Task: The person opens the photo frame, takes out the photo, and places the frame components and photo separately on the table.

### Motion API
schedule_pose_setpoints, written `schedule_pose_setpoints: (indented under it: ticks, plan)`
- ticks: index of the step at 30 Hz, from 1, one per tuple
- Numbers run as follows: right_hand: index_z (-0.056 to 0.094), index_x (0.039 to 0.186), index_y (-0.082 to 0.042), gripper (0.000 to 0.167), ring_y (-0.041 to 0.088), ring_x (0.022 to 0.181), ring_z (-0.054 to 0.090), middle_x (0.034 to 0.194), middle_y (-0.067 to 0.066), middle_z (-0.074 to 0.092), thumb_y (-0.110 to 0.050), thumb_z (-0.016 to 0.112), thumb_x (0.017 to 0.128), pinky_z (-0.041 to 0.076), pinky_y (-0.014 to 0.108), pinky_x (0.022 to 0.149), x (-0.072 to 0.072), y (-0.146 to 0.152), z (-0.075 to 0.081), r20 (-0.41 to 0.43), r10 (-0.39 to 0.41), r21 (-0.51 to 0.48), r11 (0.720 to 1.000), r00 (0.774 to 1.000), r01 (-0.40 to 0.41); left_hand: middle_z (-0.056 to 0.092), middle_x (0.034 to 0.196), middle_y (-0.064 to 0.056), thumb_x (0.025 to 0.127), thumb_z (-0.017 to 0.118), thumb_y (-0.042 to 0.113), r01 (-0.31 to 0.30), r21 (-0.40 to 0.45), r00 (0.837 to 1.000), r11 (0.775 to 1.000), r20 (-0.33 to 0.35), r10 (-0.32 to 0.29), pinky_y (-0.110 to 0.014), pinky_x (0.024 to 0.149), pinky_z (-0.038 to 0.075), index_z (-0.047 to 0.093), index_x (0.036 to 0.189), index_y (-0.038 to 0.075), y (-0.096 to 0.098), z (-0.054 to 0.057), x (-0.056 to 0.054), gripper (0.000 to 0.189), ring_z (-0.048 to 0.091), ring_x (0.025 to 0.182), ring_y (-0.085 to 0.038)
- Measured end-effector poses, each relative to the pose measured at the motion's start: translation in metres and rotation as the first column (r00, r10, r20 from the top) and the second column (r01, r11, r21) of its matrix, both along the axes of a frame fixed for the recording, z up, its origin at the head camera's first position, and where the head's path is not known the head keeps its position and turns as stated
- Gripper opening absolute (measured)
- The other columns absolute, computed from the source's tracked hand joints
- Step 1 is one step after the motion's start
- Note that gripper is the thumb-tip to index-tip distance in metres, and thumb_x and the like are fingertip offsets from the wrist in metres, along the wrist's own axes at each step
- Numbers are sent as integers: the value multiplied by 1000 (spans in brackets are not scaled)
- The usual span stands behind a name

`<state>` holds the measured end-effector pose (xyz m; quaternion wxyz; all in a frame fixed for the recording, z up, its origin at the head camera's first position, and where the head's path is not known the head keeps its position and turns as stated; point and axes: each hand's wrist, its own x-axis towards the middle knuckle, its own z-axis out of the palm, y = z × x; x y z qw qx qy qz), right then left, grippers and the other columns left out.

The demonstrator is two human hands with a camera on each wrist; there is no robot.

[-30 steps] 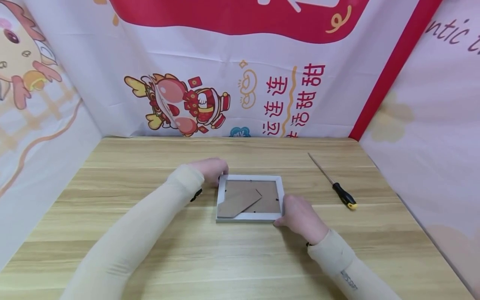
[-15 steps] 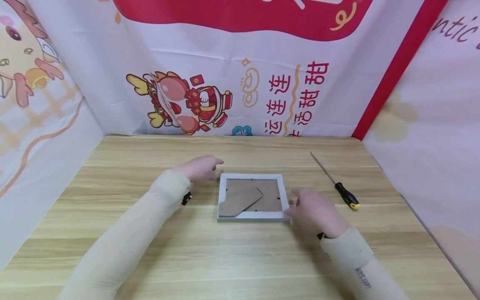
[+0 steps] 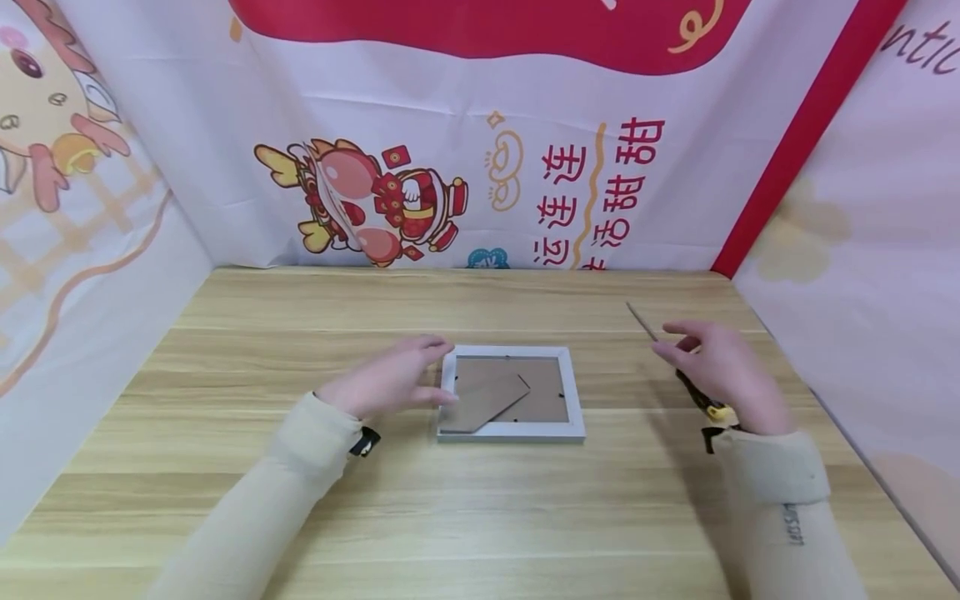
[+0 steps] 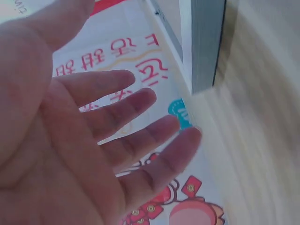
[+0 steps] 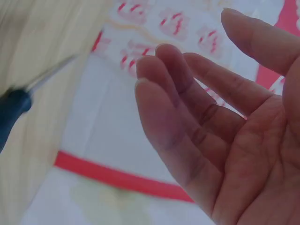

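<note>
A picture frame [image 3: 573, 392] lies back side up on the wooden table, its white border round a brown backing board [image 3: 543, 392] with a slanted stand flap [image 3: 483, 406]. My left hand [image 3: 393, 379] is at the frame's left edge, thumb and fingers spread; in the left wrist view its palm [image 4: 70, 140] faces the camera with nothing in it, near the frame's corner [image 4: 204, 47]. Over the screwdriver [image 3: 641, 321] hovers my right hand [image 3: 723, 367], covering part of its black and yellow handle. The right wrist view shows that hand's fingers [image 5: 164, 126] loosely bent, apart from the screwdriver [image 5: 14, 103].
The wooden table [image 3: 480, 517] reaches back to a printed white and red cloth [image 3: 420, 92]. More cloth hangs along the left side [image 3: 97, 250] and the right side [image 3: 870, 333].
My right hand has left the frame's right edge and moved right to above the screwdriver. My left hand came off the frame's upper left corner, drew back, then returned to its left edge.
</note>
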<state>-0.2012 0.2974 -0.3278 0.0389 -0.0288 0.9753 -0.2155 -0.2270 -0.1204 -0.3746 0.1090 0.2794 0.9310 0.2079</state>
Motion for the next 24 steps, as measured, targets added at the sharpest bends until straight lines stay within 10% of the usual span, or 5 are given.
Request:
schedule_pose_setpoints:
  ticks: [24]
  plan:
    - [58,127,10,58,40,95,63,107,29,66,-31,73,88,51,55,79,-28,60,-54,121,25,163,986,992,-45,14,162,-19,76,84,46,56,-98,996,994,76,-49,-44,117,22,32,152,-2,15,-25,17,104,19,147,-34]
